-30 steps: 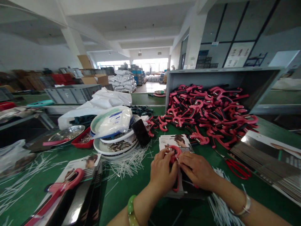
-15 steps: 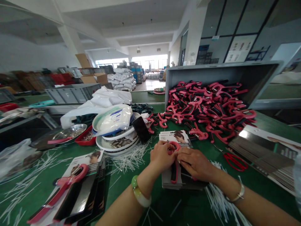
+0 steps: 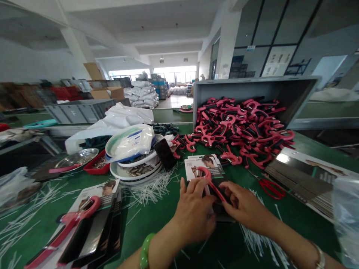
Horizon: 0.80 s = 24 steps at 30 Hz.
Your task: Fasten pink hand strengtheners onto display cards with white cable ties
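Observation:
Pink-and-black pliers (image 3: 204, 172) lie tilted over a stack of printed cards (image 3: 193, 168). My left hand (image 3: 195, 209) is wrapped over their handles, and its fingers hide most of the lower part. My right hand (image 3: 244, 203) is at the right side of the pliers, thumb and fingers apart, its thumb tip close to the pink handle. At the lower left, another pair of pliers (image 3: 70, 220) is fastened on a card, on top of more carded ones.
A grey crate (image 3: 252, 80) on its side spills many pink pliers. Red scissors (image 3: 271, 188) and a card stack (image 3: 303, 183) are at right. White ties (image 3: 151, 188), stacked plates (image 3: 134, 179) and a phone (image 3: 165, 154) stand left of centre.
My left hand has come down from the pliers' head onto the handles. My right hand has opened and drawn back a little. The pliers are now tilted, and the view has shifted slightly.

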Available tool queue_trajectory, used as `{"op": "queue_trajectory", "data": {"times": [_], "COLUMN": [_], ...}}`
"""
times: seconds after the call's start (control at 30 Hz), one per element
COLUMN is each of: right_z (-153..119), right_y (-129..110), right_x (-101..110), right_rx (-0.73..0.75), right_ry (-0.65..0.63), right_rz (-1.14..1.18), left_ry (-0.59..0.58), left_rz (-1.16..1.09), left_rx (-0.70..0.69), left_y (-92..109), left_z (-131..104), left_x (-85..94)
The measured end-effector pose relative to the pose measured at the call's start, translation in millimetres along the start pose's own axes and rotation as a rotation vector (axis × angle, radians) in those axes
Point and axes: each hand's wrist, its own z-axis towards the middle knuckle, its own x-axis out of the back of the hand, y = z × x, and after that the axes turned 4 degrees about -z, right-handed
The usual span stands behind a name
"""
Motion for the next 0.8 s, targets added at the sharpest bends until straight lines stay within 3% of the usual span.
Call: {"op": "queue_trajectory", "data": {"times": [0.23,0.37,0.5,0.6,0.7,0.8], "right_z": [1.2,-1.1,-3.2,-3.3,0.9,10.8], "right_y": [-4.2,-3.4,-7.3,-14.8,-22.0,-23.8], "right_x": [-5.5,-5.6,-4.9,-6.3,-8.2,-8.7], "right_rx": [-0.126,-0.107,0.048,0.232,0.365,0.398], "right_ry": [0.040,0.040,0.107,0.196,0.153,0.126], "right_rz": [0.175,0.138,-0.088,-0.248,-0.249,-0.146], "left_ry": [-0.091,-0.065,0.112,0.337,0.491,0.535], "left_rz": [-0.008,-0.079,-0.207,-0.319,-0.419,-0.414], "left_rx": [0.027,-0.030,-0.034,0.126,0.263,0.262], "left_y": [0.0,-8.0,-16.6,-19.6,-18.9,-17.2], "left_z": [8.8,2.5,-13.6,-22.8,-21.9,-13.0], "left_x": [-8.0,-7.3,-15.1,-26.2,-32.2,-29.1]}}
